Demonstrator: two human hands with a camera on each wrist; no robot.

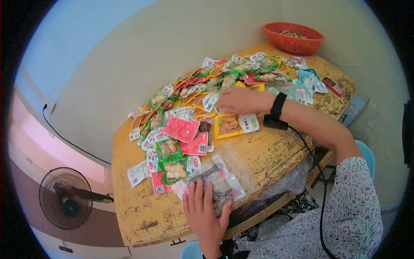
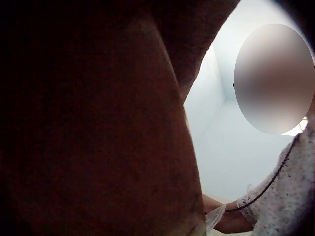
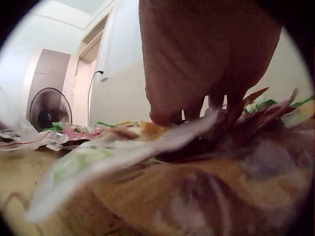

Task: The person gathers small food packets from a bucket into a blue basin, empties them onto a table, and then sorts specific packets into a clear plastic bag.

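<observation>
In the head view my left hand (image 1: 205, 216) rests with fairly straight fingers on a clear plastic bag (image 1: 222, 175) holding dark and pale contents, at the table's near edge. My right hand (image 1: 241, 101) reaches down into a heap of sealed food packets (image 1: 189, 93). Its fingertips are right at a white-ended packet (image 1: 210, 102); I cannot tell whether they pinch it. Below that hand lies a yellow-edged packet (image 1: 228, 125) with a white end. The right wrist view shows the right hand's fingers (image 3: 197, 105) pointing down among packets. A dark, close surface fills most of the left wrist view.
Packets spread over the worn yellow table (image 1: 142, 216), including red packets (image 1: 181, 128) and green-edged packets (image 1: 175, 169). A red basket (image 1: 293, 41) with small wrapped pieces stands at the far corner, near a red phone (image 1: 333, 86). A cable (image 1: 317, 159) trails from the right wrist. A fan (image 1: 64, 197) stands left.
</observation>
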